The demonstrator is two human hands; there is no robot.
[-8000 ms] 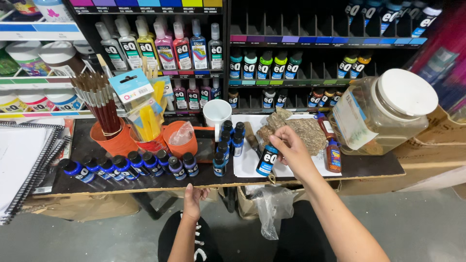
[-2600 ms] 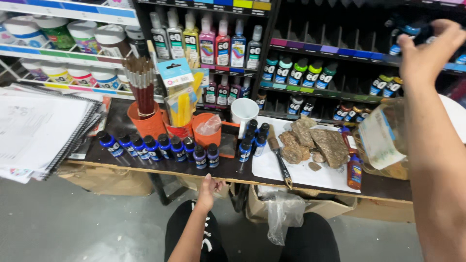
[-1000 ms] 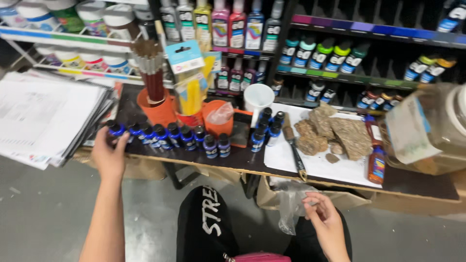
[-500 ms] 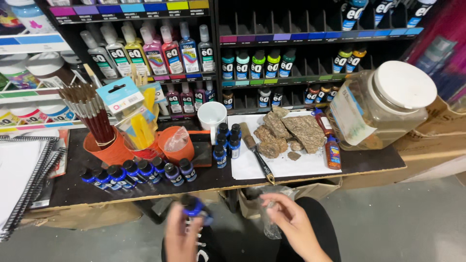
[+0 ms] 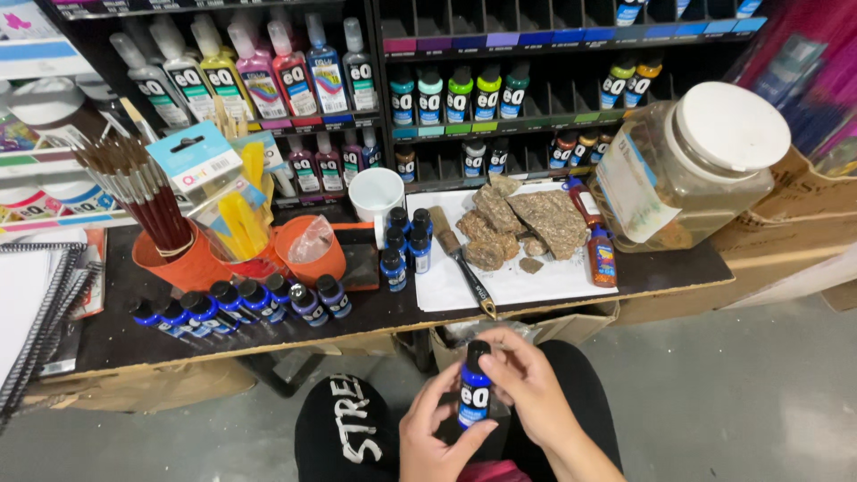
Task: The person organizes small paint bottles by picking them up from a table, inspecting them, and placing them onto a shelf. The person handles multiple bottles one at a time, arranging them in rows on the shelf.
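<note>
Between the fingers of both hands, low over the person's lap, stands a small blue paint bottle [image 5: 474,393] with a black cap and a dark label bearing white marks. It is upright, or nearly so. The left hand [image 5: 433,437] cups it from below and from the side, thumb pressed on the label; the right hand [image 5: 527,379] curls its fingers narrowly around the cap and upper body, so both hands are closed on the bottle.

Beyond the fingertips runs the edge of a dark table [image 5: 116,335]. Up and to the left of the left hand's fingers, a row of blue bottles [image 5: 241,303] of the same kind lies along that edge; straight above the fingers, a smaller cluster of blue bottles [image 5: 403,245] stands beside a white sheet [image 5: 527,281] carrying brown rock pieces [image 5: 522,223] and a palette knife [image 5: 464,263]. Farther from the right hand's fingers sits a large clear jar [image 5: 687,165] with a white lid. Orange cups [image 5: 192,263] of brushes and a white cup [image 5: 376,192] stand farther back, with shelves of paint bottles [image 5: 295,76] behind. Nothing comes between the hands and the table edge.
</note>
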